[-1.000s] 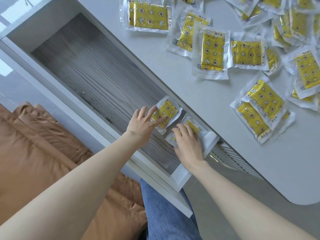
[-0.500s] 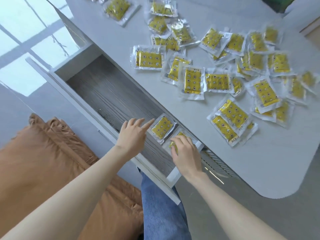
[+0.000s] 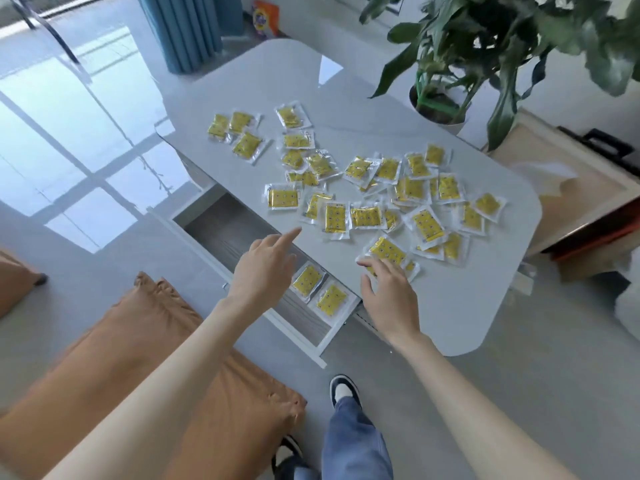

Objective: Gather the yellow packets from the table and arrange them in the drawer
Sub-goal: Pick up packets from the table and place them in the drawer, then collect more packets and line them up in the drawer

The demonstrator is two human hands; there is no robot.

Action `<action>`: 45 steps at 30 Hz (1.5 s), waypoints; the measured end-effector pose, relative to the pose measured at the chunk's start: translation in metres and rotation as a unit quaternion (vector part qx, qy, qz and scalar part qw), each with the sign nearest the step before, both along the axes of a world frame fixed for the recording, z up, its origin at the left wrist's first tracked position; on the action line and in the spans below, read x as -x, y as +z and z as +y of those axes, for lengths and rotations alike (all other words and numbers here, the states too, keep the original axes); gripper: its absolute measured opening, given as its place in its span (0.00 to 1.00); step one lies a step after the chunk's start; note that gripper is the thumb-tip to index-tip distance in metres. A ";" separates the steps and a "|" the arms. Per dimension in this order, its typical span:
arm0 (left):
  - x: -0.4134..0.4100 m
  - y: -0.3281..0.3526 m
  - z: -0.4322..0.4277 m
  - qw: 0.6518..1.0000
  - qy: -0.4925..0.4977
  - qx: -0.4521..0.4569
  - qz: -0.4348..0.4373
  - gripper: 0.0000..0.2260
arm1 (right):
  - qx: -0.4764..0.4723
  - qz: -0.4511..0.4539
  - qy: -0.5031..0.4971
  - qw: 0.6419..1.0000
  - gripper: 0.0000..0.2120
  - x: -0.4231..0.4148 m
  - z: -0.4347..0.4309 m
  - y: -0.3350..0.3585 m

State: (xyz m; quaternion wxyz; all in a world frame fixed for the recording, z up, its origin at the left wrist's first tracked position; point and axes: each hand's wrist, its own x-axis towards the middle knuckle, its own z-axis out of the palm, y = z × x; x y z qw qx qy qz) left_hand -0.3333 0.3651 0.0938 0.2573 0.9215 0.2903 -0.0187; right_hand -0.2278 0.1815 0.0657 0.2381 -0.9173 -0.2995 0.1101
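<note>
My left fingers hang loose over the open drawer; my right fingers spread open at the bench edge. Beyond them yellow packets litter the glossy bench; two packets lie in the drawer between them.

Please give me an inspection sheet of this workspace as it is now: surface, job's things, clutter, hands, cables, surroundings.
Surface: grey glossy table with rounded corners; its drawer stands open.
Job's things: many yellow packets scattered on the table, some overlapping; two packets side by side at the drawer's near end.
Clutter: nothing seen.
Hands: left hand above the drawer, index finger stretched toward the table, holding nothing; right hand, fingers relaxed, over the nearest packet, contact unclear.
Cables: nothing seen.
Surroundings: potted plant beyond the table, blue curtain, orange fabric left, cardboard box right.
</note>
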 end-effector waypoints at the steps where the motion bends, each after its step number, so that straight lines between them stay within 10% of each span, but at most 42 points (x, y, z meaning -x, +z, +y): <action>1: -0.003 0.012 -0.009 1.000 0.001 0.001 -0.004 0.22 | 0.004 0.000 -0.002 1.000 0.14 -0.005 -0.008 0.012; 24: -0.182 0.093 -0.283 0.983 0.113 0.132 -0.054 0.18 | 0.061 0.057 0.037 0.996 0.20 -0.215 -0.262 0.142; 45: -0.330 -0.053 -0.242 0.924 0.285 0.253 0.042 0.26 | 0.186 0.150 0.085 0.967 0.24 -0.397 -0.214 0.032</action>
